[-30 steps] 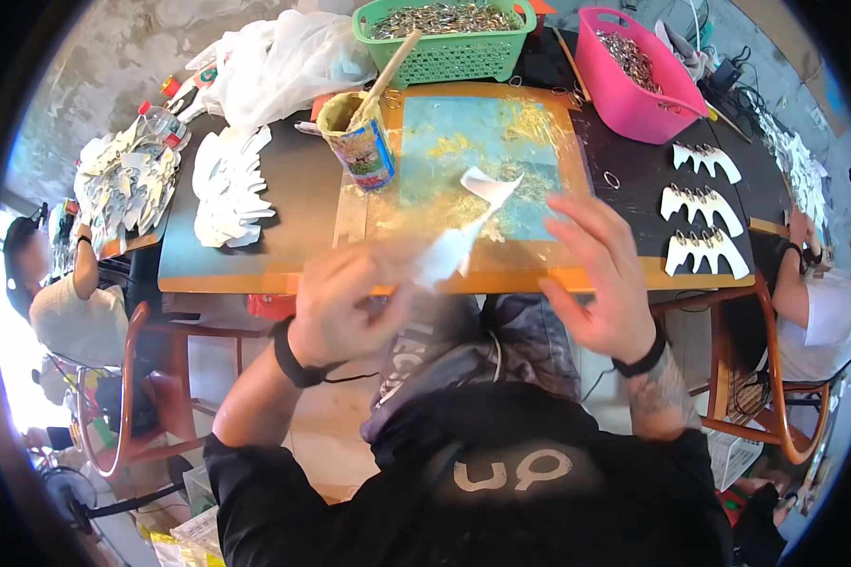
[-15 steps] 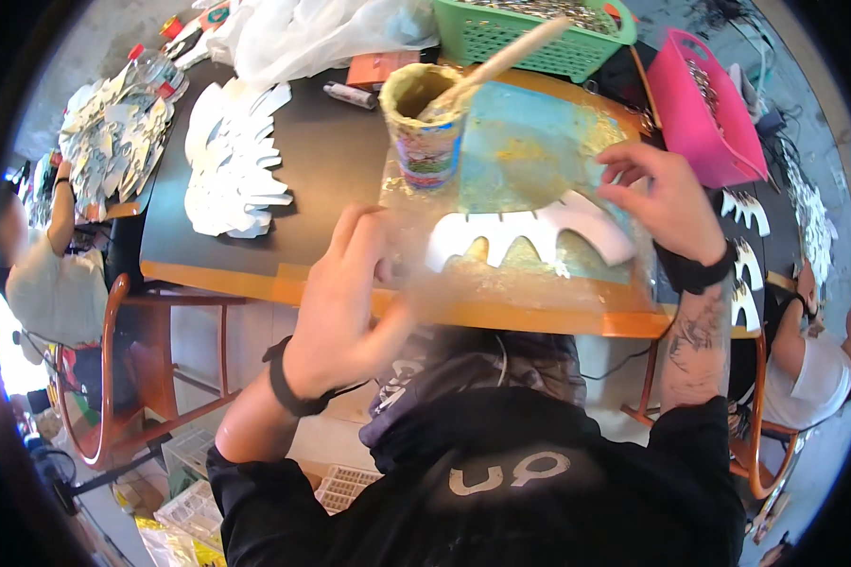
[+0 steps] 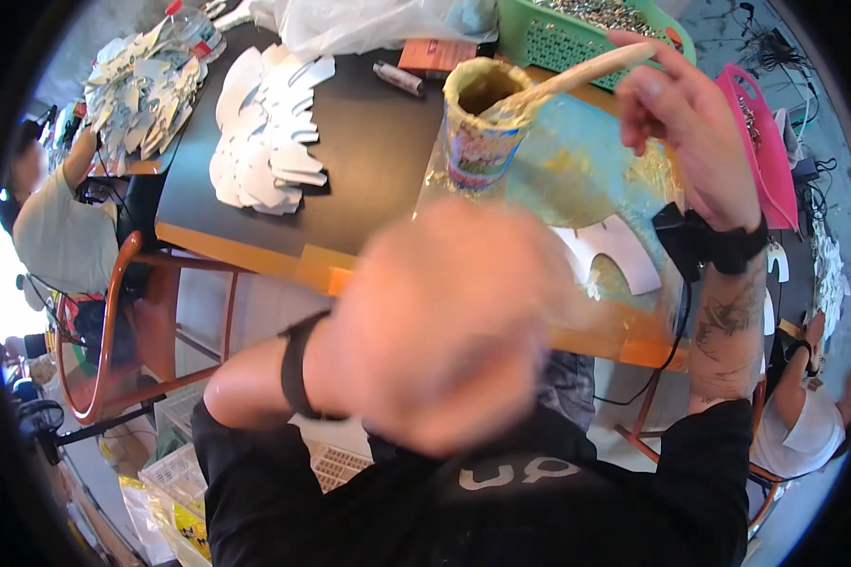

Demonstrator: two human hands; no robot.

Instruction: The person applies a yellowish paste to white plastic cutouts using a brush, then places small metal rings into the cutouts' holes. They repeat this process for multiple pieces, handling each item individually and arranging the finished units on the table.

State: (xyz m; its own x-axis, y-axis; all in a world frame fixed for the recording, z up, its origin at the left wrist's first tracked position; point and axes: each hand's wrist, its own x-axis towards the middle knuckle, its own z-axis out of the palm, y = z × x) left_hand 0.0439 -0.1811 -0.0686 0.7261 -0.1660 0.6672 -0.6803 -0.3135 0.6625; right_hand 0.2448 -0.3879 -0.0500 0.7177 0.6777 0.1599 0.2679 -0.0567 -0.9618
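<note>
My right hand (image 3: 686,123) is raised at the free end of a wooden stick (image 3: 577,76), its fingers apart around that end without a visible grip. The stick leans out of a paste-smeared tub (image 3: 482,156) holding yellowish paste. My left hand (image 3: 444,321) is close to the camera and heavily blurred, so its fingers cannot be read. Behind it lies a white curved cut-out piece (image 3: 624,250) with arched notches, partly hidden, on the paste-stained blue-green work surface (image 3: 572,142) at the table's near right.
A stack of white cut-outs (image 3: 265,142) lies on the dark table left of the tub. At the back are a marker (image 3: 399,78), an orange box (image 3: 435,57) and a green basket (image 3: 563,42) of small metal parts. A pink basket (image 3: 775,184) stands right. People sit at both sides.
My right hand has moved from beside the white piece up to the stick's end. My left hand has come up toward the camera, covering part of the piece. The view has turned slightly.
</note>
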